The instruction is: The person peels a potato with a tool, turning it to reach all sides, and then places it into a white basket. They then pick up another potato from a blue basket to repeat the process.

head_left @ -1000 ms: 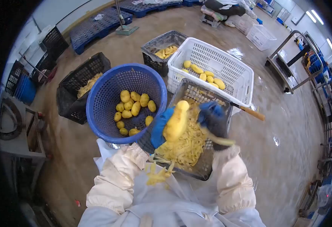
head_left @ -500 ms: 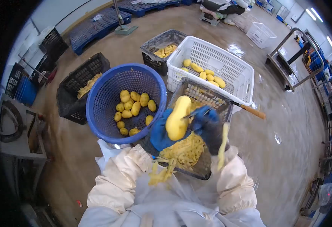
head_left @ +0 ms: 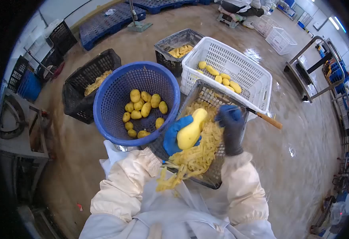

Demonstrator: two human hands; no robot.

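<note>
left hand (head_left: 173, 135): blue glove, wrapped around the lower, fat end of the potato (head_left: 191, 129)
potato: peeled yellow, over the grey crate (head_left: 201, 89); long axis tilted, narrow end pointing up and away toward the crate's far rim, fat end toward the person
right hand (head_left: 231, 125): dark glove, curled shut, just right of the potato tip; whether it grips a tool cannot be told
grey crate: on the person's lap, heaped with peelings (head_left: 200, 153); some spill over its near edge
blue basket (head_left: 106, 95): touching the crate's left side, holds small potatoes
white crate (head_left: 258, 79): behind the grey crate, a few peeled ones along its far side
handle (head_left: 268, 118): wooden, sticks out past the crate's right corner
</note>
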